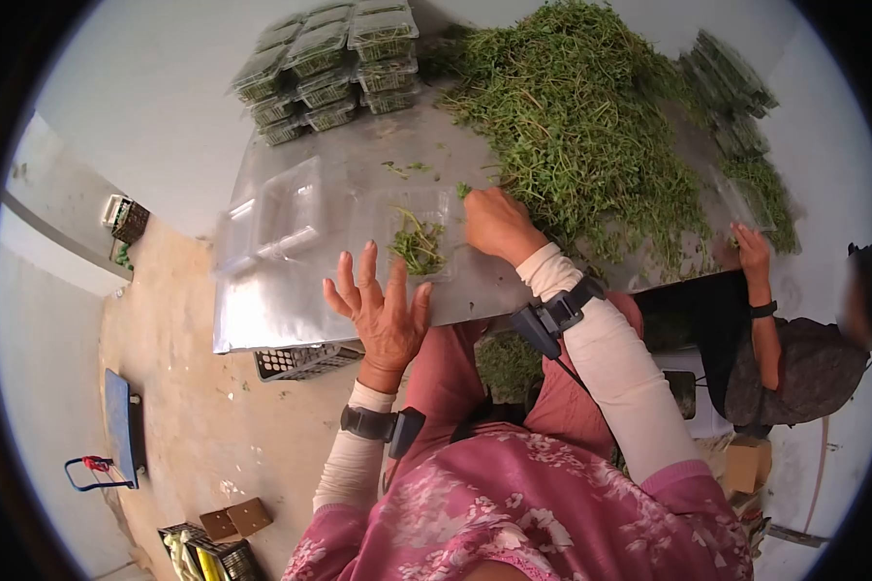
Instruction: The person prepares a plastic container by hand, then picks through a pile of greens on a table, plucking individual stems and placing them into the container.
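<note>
My left hand (386,315) is open with its fingers spread, at the near edge of a clear plastic tray (442,200). A small bunch of cut green stems (417,244) lies in that tray. Just right of the tray, my right hand (499,223) is closed, with a bit of leafy greens (463,190) poking out at its fingertips. Beyond it rises a large heap of leafy greens (591,126). To the left lie empty clear plastic containers (291,205).
Stacked filled clear boxes (325,68) stand at the table's (349,179) back left. More filled boxes (731,87) are at the right, where a co-worker's hand (751,254) reaches in. A black crate (305,362) sits under the table; a blue trolley (118,426) stands on the floor.
</note>
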`<state>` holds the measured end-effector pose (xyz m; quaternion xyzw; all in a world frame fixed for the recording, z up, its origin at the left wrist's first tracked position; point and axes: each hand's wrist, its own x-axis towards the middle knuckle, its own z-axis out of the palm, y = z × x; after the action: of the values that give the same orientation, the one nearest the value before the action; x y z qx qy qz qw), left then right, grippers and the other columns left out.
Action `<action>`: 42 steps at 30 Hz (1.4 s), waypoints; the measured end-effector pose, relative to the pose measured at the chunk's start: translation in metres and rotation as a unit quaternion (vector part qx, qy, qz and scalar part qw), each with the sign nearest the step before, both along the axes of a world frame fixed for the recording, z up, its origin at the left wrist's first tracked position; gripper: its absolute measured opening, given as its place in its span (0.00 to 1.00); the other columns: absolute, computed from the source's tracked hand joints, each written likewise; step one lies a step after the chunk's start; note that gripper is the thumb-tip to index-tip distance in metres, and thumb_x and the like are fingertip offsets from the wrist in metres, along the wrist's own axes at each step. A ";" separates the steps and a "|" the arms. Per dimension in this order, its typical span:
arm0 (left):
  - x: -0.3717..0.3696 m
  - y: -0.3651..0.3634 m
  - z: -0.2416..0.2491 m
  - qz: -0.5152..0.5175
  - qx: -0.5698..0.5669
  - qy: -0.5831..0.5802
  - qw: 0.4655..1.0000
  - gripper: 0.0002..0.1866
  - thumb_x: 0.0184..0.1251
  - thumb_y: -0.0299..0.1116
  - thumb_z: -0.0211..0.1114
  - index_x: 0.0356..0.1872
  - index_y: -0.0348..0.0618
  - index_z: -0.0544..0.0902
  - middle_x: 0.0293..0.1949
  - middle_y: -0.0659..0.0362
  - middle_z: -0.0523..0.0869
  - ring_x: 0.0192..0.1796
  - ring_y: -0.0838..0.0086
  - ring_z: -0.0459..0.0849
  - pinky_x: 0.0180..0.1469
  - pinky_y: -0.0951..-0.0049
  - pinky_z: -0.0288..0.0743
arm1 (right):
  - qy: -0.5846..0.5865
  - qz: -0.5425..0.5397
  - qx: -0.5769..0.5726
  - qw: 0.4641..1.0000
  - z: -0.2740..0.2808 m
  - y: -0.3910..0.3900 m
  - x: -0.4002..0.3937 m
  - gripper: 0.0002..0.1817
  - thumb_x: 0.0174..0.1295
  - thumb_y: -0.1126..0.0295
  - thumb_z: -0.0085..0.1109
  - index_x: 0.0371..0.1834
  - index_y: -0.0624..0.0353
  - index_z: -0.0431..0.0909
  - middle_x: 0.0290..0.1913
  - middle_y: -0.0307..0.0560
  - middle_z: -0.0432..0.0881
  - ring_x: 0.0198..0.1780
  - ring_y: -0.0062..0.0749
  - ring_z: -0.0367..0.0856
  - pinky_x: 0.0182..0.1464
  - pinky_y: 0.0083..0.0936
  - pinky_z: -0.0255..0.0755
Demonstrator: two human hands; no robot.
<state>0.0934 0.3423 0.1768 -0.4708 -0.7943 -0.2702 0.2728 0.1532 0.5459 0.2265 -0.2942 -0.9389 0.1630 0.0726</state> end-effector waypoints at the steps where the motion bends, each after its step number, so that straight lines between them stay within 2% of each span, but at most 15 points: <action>1: 0.000 0.000 0.000 -0.002 0.000 -0.001 1.000 0.21 0.65 0.47 0.62 0.52 0.44 0.80 0.69 0.50 0.66 0.75 0.47 0.50 0.72 0.42 0.32 | -0.009 -0.002 -0.003 1.000 -0.001 0.002 0.000 0.10 0.52 0.75 0.55 0.35 0.66 0.83 0.39 0.66 0.83 0.44 0.60 0.83 0.46 0.45 0.78; 3: -0.001 -0.001 -0.001 -0.008 -0.002 -0.002 1.000 0.20 0.64 0.46 0.62 0.51 0.44 0.81 0.68 0.50 0.67 0.74 0.47 0.51 0.72 0.42 0.33 | -0.027 -0.008 -0.010 1.000 -0.005 0.015 0.002 0.11 0.51 0.76 0.54 0.35 0.66 0.83 0.38 0.65 0.83 0.43 0.60 0.84 0.46 0.45 0.79; 6: -0.002 -0.001 0.000 -0.013 0.000 -0.003 1.000 0.20 0.64 0.46 0.63 0.50 0.44 0.81 0.66 0.50 0.68 0.74 0.47 0.52 0.71 0.41 0.34 | 0.116 -0.006 0.041 0.992 -0.006 0.040 0.014 0.07 0.50 0.75 0.55 0.25 0.70 0.80 0.25 0.64 0.80 0.29 0.51 0.84 0.35 0.40 0.76; 9: -0.002 0.000 -0.001 -0.016 0.007 -0.005 1.000 0.19 0.63 0.45 0.64 0.49 0.44 0.81 0.64 0.50 0.70 0.73 0.46 0.54 0.70 0.39 0.38 | 0.136 0.018 -0.061 0.989 0.035 0.050 0.027 0.08 0.53 0.73 0.57 0.25 0.69 0.80 0.21 0.54 0.79 0.23 0.31 0.78 0.29 0.32 0.73; 10: -0.002 0.001 0.000 -0.019 0.009 -0.006 1.000 0.19 0.62 0.44 0.64 0.49 0.44 0.81 0.64 0.50 0.70 0.72 0.46 0.55 0.70 0.39 0.40 | 0.243 0.006 -0.113 0.963 0.033 0.048 0.024 0.10 0.56 0.70 0.60 0.26 0.68 0.80 0.20 0.44 0.78 0.23 0.19 0.71 0.26 0.26 0.68; 13: -0.002 0.000 0.002 -0.027 0.010 -0.010 1.000 0.19 0.62 0.42 0.65 0.49 0.43 0.80 0.61 0.50 0.72 0.71 0.47 0.58 0.69 0.40 0.44 | 0.269 0.091 -0.245 0.927 0.063 0.032 0.017 0.10 0.59 0.69 0.59 0.27 0.66 0.81 0.23 0.41 0.81 0.24 0.21 0.73 0.28 0.26 0.71; 16: -0.003 0.002 0.003 -0.036 0.009 -0.007 0.999 0.19 0.61 0.42 0.65 0.50 0.42 0.80 0.58 0.50 0.74 0.68 0.49 0.63 0.68 0.41 0.47 | 0.237 0.075 -0.360 0.899 0.066 0.029 0.000 0.10 0.56 0.69 0.60 0.28 0.67 0.81 0.24 0.49 0.82 0.26 0.27 0.78 0.31 0.28 0.73; 19: -0.005 0.002 0.000 -0.049 0.013 -0.006 0.999 0.20 0.61 0.41 0.65 0.50 0.40 0.79 0.54 0.51 0.77 0.65 0.51 0.67 0.67 0.43 0.51 | 0.177 0.121 -0.024 0.977 0.017 0.058 -0.025 0.11 0.54 0.68 0.60 0.29 0.69 0.81 0.28 0.59 0.83 0.30 0.41 0.83 0.34 0.32 0.75; 20: -0.006 0.003 -0.001 -0.053 0.015 -0.006 0.998 0.20 0.61 0.41 0.65 0.50 0.39 0.79 0.52 0.51 0.78 0.64 0.52 0.69 0.67 0.44 0.53 | 0.118 0.105 0.011 0.987 0.008 0.057 -0.029 0.12 0.52 0.68 0.61 0.30 0.69 0.81 0.32 0.67 0.81 0.36 0.54 0.84 0.38 0.38 0.77; 24: -0.007 0.003 0.000 -0.062 0.018 -0.004 0.998 0.20 0.61 0.40 0.66 0.49 0.37 0.78 0.50 0.51 0.78 0.63 0.52 0.70 0.65 0.46 0.57 | 0.019 0.024 0.029 0.999 -0.014 0.040 -0.032 0.08 0.52 0.74 0.58 0.31 0.67 0.84 0.39 0.68 0.83 0.44 0.63 0.83 0.46 0.47 0.78; 30: -0.007 0.004 0.002 -0.081 0.022 -0.018 0.996 0.20 0.60 0.36 0.66 0.50 0.36 0.77 0.51 0.49 0.78 0.62 0.50 0.70 0.63 0.48 0.60 | 0.048 0.020 0.033 0.998 -0.003 0.051 -0.028 0.07 0.50 0.76 0.57 0.29 0.68 0.83 0.33 0.67 0.83 0.37 0.57 0.84 0.41 0.41 0.79; 33: -0.006 0.004 0.000 -0.096 0.037 -0.043 0.994 0.21 0.60 0.34 0.66 0.53 0.34 0.76 0.53 0.48 0.77 0.62 0.48 0.70 0.63 0.50 0.63 | 0.209 0.055 -0.069 0.974 0.017 0.055 -0.017 0.07 0.50 0.74 0.60 0.26 0.69 0.81 0.28 0.65 0.82 0.29 0.49 0.84 0.35 0.35 0.77; 34: -0.006 0.004 0.000 -0.099 0.043 -0.048 0.993 0.22 0.60 0.33 0.66 0.53 0.34 0.75 0.53 0.47 0.76 0.62 0.47 0.70 0.63 0.51 0.64 | 0.272 0.079 -0.141 0.949 0.025 0.049 -0.011 0.08 0.51 0.71 0.63 0.28 0.67 0.81 0.27 0.59 0.83 0.25 0.39 0.82 0.32 0.30 0.75; 37: -0.006 0.003 0.000 -0.104 0.053 -0.056 0.992 0.23 0.59 0.31 0.67 0.54 0.33 0.74 0.53 0.46 0.76 0.62 0.46 0.70 0.62 0.51 0.65 | 0.218 0.101 -0.397 0.886 0.061 0.035 0.012 0.08 0.56 0.71 0.61 0.34 0.67 0.82 0.26 0.40 0.82 0.27 0.19 0.75 0.31 0.22 0.73; 42: -0.007 0.004 -0.003 -0.099 0.054 -0.051 0.992 0.22 0.58 0.33 0.68 0.52 0.33 0.75 0.53 0.46 0.75 0.62 0.47 0.70 0.62 0.50 0.66 | 0.207 0.092 -0.155 0.962 0.031 0.086 0.038 0.13 0.55 0.71 0.62 0.43 0.64 0.81 0.28 0.39 0.81 0.26 0.22 0.75 0.31 0.24 0.73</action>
<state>0.0861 0.3459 0.1738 -0.5174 -0.7408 -0.3621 0.2290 0.1912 0.6318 0.2570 -0.1744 -0.8896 0.3701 0.2030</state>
